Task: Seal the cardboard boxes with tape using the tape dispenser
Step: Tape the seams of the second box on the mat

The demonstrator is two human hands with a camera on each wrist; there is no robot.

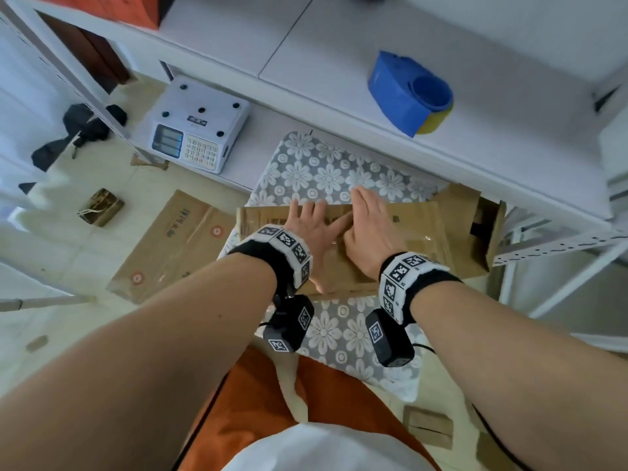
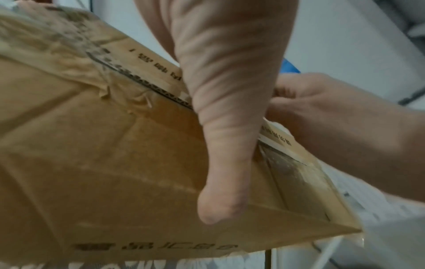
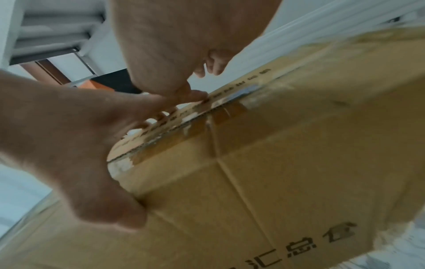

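A brown cardboard box (image 1: 418, 239) lies on a table covered with a flower-patterned cloth (image 1: 326, 171). Both hands press flat on its top flaps, side by side. My left hand (image 1: 314, 222) has straight fingers on top, and its thumb (image 2: 220, 145) hangs down the box's (image 2: 115, 163) near side. My right hand (image 1: 368, 222) lies flat just right of it, fingers reaching the far edge. The flap seam (image 3: 184, 125) shows torn old tape. The box's right end flaps (image 1: 475, 226) stand open. The blue tape dispenser (image 1: 411, 93) sits on the white shelf, apart from both hands.
A white shelf unit (image 1: 509, 158) overhangs the table's far side. A white weighing scale (image 1: 197, 130) sits on a lower shelf at left. Flattened cardboard (image 1: 170, 243) and a small bundle (image 1: 101, 207) lie on the tiled floor. More cardboard pieces (image 1: 430, 426) lie at lower right.
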